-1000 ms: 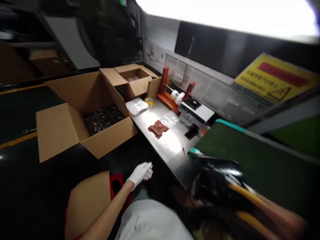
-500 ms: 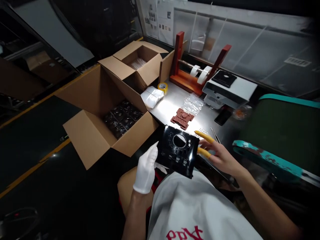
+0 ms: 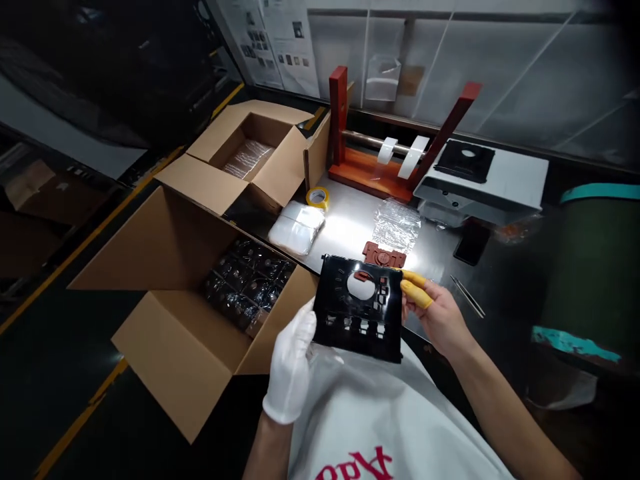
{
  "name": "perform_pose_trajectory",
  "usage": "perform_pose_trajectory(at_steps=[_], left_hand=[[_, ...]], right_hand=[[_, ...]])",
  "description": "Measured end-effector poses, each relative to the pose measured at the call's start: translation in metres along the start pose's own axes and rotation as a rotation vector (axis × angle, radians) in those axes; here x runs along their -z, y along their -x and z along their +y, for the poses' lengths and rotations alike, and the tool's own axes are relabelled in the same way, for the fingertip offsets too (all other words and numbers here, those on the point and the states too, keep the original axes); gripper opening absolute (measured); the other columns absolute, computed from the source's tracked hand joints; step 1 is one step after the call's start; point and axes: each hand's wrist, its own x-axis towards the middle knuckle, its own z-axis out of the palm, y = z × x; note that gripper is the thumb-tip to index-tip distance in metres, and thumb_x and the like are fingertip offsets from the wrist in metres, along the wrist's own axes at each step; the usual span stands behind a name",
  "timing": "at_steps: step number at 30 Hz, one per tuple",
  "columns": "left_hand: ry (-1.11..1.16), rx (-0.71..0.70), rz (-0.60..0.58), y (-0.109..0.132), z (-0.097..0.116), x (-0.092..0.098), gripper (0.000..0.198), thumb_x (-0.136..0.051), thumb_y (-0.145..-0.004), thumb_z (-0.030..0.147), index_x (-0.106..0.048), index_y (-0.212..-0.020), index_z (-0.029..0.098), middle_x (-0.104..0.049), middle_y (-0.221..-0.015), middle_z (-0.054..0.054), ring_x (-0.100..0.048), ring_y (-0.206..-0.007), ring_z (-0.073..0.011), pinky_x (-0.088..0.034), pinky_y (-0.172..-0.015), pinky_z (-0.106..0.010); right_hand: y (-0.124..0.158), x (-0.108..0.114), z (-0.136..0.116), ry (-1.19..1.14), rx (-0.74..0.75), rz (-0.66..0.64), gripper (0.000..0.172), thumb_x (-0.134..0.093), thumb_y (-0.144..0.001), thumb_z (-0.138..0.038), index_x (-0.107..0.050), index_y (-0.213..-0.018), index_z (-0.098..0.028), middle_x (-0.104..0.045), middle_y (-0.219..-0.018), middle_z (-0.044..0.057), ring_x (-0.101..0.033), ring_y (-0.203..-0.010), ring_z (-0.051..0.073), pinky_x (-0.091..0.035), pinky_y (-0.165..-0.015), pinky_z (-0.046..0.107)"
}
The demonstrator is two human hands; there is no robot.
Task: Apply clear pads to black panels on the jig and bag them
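Observation:
A glossy black plastic panel [image 3: 345, 300], with a large round hole and several small square cut-outs, is held up in front of my body. My left hand [image 3: 293, 360], in a white glove, grips its left edge. At the upper right corner my right hand [image 3: 433, 307] pinches the panel, with yellow finger cots on thumb and finger. Just beyond the panel a reddish-brown moulded fixture [image 3: 384, 256] lies on the metal table [image 3: 345, 227], partly hidden by the panel. Clear plastic bags [image 3: 397, 225] lie behind the fixture. Tweezers [image 3: 467, 296] rest to the right of my right hand.
Left stands an open carton [image 3: 195, 333] of wrapped black parts, with another open carton [image 3: 225, 183] behind. A bag stack [image 3: 297, 228], yellow tape [image 3: 318, 198], a red roll stand [image 3: 370, 180], a white box [image 3: 520, 177] with a black panel on it, and a phone [image 3: 472, 241] are around the table.
My right hand has closed from spread fingers onto the panel's right edge. The panel has turned to sit more level, and the view has shifted.

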Motion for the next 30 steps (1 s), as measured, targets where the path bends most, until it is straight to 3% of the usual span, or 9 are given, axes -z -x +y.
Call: perform_pose_trajectory(at_steps=[6,10,14,18,23,26,30], left_hand=[[-0.203,0.077,-0.163,-0.047,0.043,0.027,0.045,-0.05,-0.099,0.045,-0.062,-0.131,0.016,-0.068,-0.105,-0.008,-0.06,-0.059,-0.0123,-0.055,-0.055,-0.027],[-0.374,0.115,-0.324,-0.078,0.065,0.036,0.044,-0.052,-0.098,0.046,-0.062,-0.127,0.015,-0.065,-0.088,-0.004,-0.06,-0.058,-0.0136,-0.056,-0.057,-0.028],[-0.496,0.163,-0.487,-0.102,0.069,0.035,0.04,-0.052,-0.097,0.05,-0.063,-0.115,0.016,-0.061,-0.077,-0.001,-0.059,-0.056,-0.0147,-0.054,-0.056,-0.028],[-0.678,0.22,-0.564,-0.117,0.051,0.019,0.041,-0.062,-0.089,0.055,-0.056,-0.079,0.016,-0.054,-0.069,0.003,-0.051,-0.057,-0.0107,-0.046,-0.053,-0.021],[-0.868,0.268,-0.619,-0.121,0.027,-0.013,0.05,-0.066,-0.082,0.064,-0.049,-0.071,0.018,-0.046,-0.06,0.005,-0.042,-0.049,-0.0094,-0.035,-0.039,-0.019],[-0.949,0.254,-0.641,-0.119,0.02,-0.032,0.055,-0.057,-0.083,0.072,-0.049,-0.069,0.019,-0.043,-0.051,0.005,-0.04,-0.039,-0.0109,-0.033,-0.035,-0.022],[-1.02,0.236,-0.606,-0.117,0.005,-0.06,0.061,-0.053,-0.081,0.078,-0.054,-0.072,0.018,-0.046,-0.049,0.003,-0.043,-0.038,-0.0135,-0.036,-0.036,-0.025]], right_hand=[[-0.021,-0.032,0.007,-0.003,-0.038,0.153,0.039,-0.073,-0.087,-0.043,-0.068,-0.116,-0.019,-0.058,-0.066,-0.003,-0.053,-0.054,0.012,-0.048,-0.052,0.026],[-0.01,-0.047,0.014,-0.031,0.007,0.312,0.044,-0.068,-0.09,-0.045,-0.065,-0.126,-0.02,-0.057,-0.067,-0.003,-0.051,-0.055,0.012,-0.046,-0.053,0.026],[0.011,-0.06,0.028,-0.047,0.061,0.478,0.042,-0.065,-0.092,-0.045,-0.066,-0.127,-0.02,-0.054,-0.066,-0.003,-0.047,-0.055,0.011,-0.043,-0.053,0.026],[0.043,-0.072,0.042,-0.083,0.082,0.657,0.044,-0.064,-0.093,-0.046,-0.065,-0.129,-0.02,-0.051,-0.063,-0.004,-0.041,-0.051,0.009,-0.038,-0.049,0.025],[0.073,-0.081,0.049,-0.161,0.123,0.824,0.043,-0.061,-0.094,-0.044,-0.064,-0.131,-0.022,-0.048,-0.061,-0.005,-0.039,-0.05,0.009,-0.037,-0.048,0.024],[0.082,-0.066,0.063,-0.198,0.129,0.861,0.042,-0.059,-0.095,-0.048,-0.065,-0.127,-0.023,-0.051,-0.066,-0.004,-0.042,-0.051,0.009,-0.039,-0.049,0.023],[0.096,-0.021,0.103,-0.078,-0.006,0.943,0.05,-0.044,-0.097,-0.06,-0.069,-0.103,-0.017,-0.062,-0.076,0.002,-0.058,-0.062,0.014,-0.05,-0.055,0.027]])
